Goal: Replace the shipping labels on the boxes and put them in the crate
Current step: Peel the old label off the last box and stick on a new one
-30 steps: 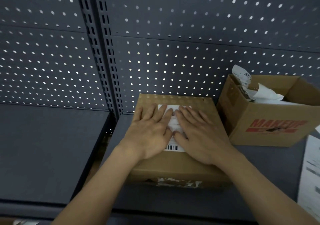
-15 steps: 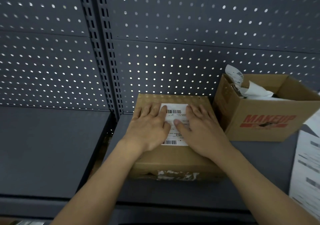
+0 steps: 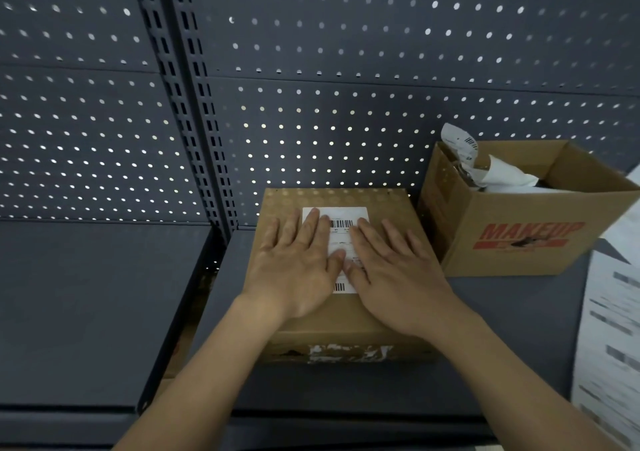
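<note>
Lengthwise front-to-back, label (image 3: 338, 244) on box (image 3: 393, 206) under flat left hand (image 3: 298, 270) and right hand (image 3: 394, 277)

Dark shelf (image 3: 502, 329) bears sealed box (image 3: 346, 332), open box (image 3: 519, 239), paper sheets (image 3: 609, 329).

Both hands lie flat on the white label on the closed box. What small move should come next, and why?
Likely slide the left hand and right hand apart over the label on the box, since its far edge is uncovered.

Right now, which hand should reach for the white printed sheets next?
Probably the right hand. Both hands lie flat on the label, but the white sheets sit on its side; the left hand would have to cross over.
</note>
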Demonstrator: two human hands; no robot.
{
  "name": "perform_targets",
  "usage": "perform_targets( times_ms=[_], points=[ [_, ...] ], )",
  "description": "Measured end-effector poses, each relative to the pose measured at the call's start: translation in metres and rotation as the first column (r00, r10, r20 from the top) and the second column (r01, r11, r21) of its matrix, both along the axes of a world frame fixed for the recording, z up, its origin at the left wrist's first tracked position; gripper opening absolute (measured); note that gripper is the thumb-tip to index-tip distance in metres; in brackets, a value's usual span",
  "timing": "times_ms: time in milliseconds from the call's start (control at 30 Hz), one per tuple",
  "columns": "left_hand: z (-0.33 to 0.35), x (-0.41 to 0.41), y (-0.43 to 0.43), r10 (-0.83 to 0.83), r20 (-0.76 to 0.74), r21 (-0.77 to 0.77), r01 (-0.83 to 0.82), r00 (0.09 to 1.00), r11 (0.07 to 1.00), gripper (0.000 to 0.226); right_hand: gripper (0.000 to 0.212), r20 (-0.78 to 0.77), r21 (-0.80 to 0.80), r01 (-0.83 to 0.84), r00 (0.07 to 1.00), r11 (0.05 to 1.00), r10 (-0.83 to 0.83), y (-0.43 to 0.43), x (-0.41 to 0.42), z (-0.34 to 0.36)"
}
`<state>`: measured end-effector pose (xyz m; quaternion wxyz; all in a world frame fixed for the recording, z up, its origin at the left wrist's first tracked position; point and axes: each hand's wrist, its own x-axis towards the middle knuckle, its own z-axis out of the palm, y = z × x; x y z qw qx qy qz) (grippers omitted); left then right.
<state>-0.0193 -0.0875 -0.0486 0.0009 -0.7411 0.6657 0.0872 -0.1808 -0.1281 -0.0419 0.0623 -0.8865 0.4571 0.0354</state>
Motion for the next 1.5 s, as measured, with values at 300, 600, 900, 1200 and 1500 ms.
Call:
perform_targets(
  times_ms=[300, 600, 900, 1200, 1500],
  points=[
    [0.002, -0.001, 0.002, 0.038, -0.072, -0.065, -0.043, 0.997, 0.997, 0.07, 0.061, 0.091, -0.075, 0.001, 0.996, 0.997, 0.006, 0.004, 0.005, 0.005],
    [0.0, 0.008, 0.0, 0.052, -0.031, -0.03, -0.053, 0.998, 0.998, 0.079, 0.074, 0.085, -0.048, 0.068, 0.994, 0.997, -0.063, -0.001, 0.001, 0.002],
    [0.003, 0.01, 0.003, 0.062, -0.069, -0.067, -0.067, 0.996, 0.995, 0.086, 0.075, 0.141, -0.024, 0.068, 0.988, 0.997, -0.064, 0.001, -0.006, 0.007],
    [0.01, 0.021, -0.01, -0.008, -0.053, 0.051, 0.011, 0.999, 0.999, 0.081, 0.059, 0.048, 0.081, -0.124, 0.992, 0.989, 0.121, -0.027, 0.014, 0.013],
    [0.012, 0.025, 0.002, -0.034, -0.194, -0.12, 0.011, 0.98, 0.993, 0.095, 0.062, 0.323, 0.099, -0.058, 0.946, 0.993, 0.023, -0.016, 0.002, 0.019]
  ],
)
